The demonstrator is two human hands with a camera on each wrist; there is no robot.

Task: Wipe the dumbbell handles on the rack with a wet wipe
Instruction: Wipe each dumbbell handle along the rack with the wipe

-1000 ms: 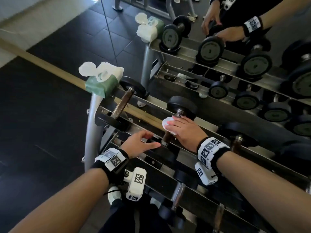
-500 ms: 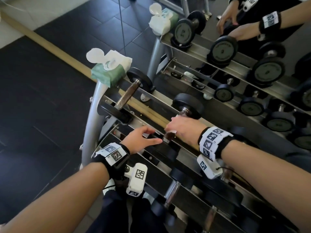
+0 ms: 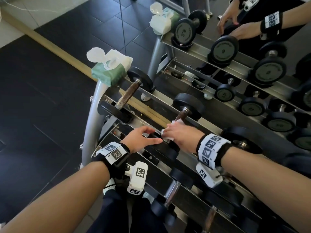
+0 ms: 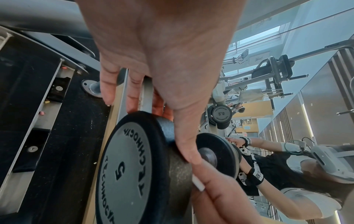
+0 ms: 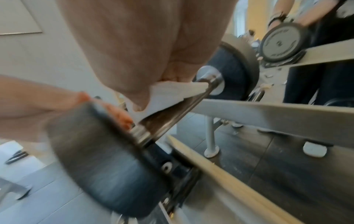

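White wet wipe (image 3: 165, 132) is wrapped under the right hand (image 3: 180, 136) around the dumbbell handle (image 5: 178, 109), whose long axis runs up-rack away from her, while the left hand (image 3: 138, 139), fingers relaxed, steadies the near weight (image 4: 134, 168).

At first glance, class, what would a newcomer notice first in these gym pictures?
First, the right hand wrapping a white wipe round the handle of a dumbbell on the top shelf, while the left hand rests on its near plate. Next, the open green wipe pack on the rack's left corner.
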